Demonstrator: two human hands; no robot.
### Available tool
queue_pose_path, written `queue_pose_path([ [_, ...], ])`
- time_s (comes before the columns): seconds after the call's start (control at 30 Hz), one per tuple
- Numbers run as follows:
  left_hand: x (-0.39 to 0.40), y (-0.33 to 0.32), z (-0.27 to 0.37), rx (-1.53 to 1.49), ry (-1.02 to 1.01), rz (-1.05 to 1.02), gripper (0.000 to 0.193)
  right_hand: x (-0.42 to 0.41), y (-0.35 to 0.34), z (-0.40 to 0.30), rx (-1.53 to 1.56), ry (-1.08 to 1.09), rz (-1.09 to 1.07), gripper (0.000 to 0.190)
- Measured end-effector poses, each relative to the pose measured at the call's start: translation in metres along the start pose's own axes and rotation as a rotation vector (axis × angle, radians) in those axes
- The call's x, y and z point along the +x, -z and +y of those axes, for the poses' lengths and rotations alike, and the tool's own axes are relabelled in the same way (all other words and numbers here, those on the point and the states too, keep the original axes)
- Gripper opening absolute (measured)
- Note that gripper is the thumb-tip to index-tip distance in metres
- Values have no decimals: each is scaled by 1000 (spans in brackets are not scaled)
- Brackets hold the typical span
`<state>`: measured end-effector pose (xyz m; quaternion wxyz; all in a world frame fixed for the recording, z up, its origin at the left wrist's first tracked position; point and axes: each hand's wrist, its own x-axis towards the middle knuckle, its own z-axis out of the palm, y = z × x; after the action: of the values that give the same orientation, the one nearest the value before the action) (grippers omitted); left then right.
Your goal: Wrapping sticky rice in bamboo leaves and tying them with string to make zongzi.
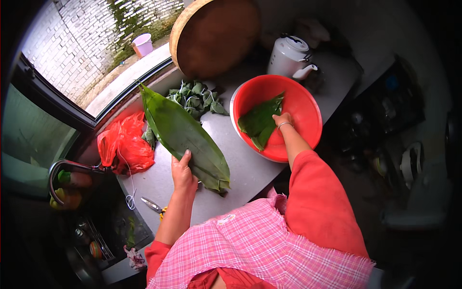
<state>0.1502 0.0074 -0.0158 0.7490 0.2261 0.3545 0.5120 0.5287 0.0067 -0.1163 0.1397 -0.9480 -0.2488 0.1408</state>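
Note:
My left hand (184,173) grips a long, broad green leaf (184,133), or a few overlapped, with the thumb on top near the lower end. Inside a red plastic basin (306,104), my right hand (283,120) has its fingers on the edge of more green leaves (261,121). Those leaves lie against the basin's left side, and my fingertips are partly hidden. A bracelet circles my right wrist. Behind the held leaf sits a pile of leaf-wrapped bundles (196,95) tied with white string.
Scissors with yellow handles (153,206) lie on the grey counter (245,177) beside my left forearm. A red plastic bag (126,144) with trailing white string is near the faucet (57,169). A white kettle (288,57) and a round woven tray (216,36) stand at the back.

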Motion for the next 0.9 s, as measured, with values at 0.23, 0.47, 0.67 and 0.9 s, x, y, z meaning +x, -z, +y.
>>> queue_pose_path([
  [0.23, -1, 4, 2, 5, -1, 12, 38, 11, -16, -16, 38, -184, 139, 75],
  [0.47, 2, 14, 0, 15, 14, 20, 37, -1, -7, -40, 102, -267, 230, 66],
  [0.67, 6, 8, 1, 34, 5, 30, 38, 24, -8, -28, 65, -38, 78, 32],
  [0.9, 8, -1, 4, 5, 1, 7, 37, 43, 24, -23, 1079, 144, 61, 30],
])
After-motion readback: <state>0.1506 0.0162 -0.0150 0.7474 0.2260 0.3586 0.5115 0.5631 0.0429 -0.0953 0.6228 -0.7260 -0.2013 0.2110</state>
